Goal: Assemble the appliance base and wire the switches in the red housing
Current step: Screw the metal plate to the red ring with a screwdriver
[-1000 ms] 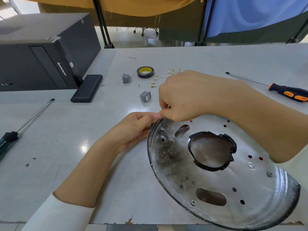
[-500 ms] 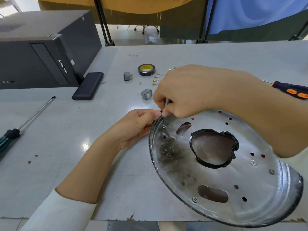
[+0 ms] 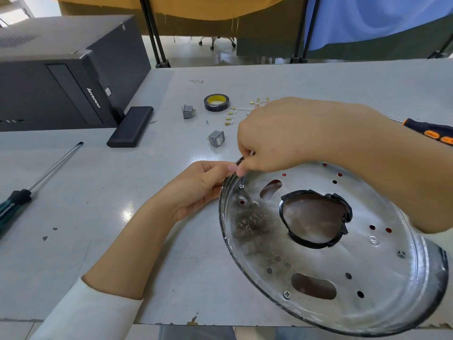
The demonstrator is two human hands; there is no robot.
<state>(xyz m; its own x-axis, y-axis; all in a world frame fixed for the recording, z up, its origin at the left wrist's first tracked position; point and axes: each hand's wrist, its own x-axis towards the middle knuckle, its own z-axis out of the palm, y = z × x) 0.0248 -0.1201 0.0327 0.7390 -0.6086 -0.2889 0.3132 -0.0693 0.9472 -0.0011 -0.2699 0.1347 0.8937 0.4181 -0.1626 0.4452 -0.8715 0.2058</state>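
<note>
A round metal base plate (image 3: 318,266), sooty and full of holes, sits tilted at the table's near right edge. Red shows through some small holes. Black tape lines its large centre hole (image 3: 316,218). My left hand (image 3: 198,187) grips the plate's upper left rim. My right hand (image 3: 277,136) pinches a thin metal tool (image 3: 242,177) whose tip stands on a screw (image 3: 241,186) near that rim. Two grey switches (image 3: 188,111) (image 3: 217,139) and wires with gold terminals (image 3: 231,116) lie behind the hands.
A black tape roll (image 3: 215,102) and a loose screw (image 3: 207,122) lie near the switches. An orange-black screwdriver (image 3: 429,130) is at the right, a green-handled one (image 3: 14,201) at the left. A black computer tower (image 3: 61,77) and a flat black box (image 3: 131,126) stand back left.
My right hand has shifted its grip so the thin tool shows below the fingers, its tip set on the rim screw. My left hand stays on the rim.
</note>
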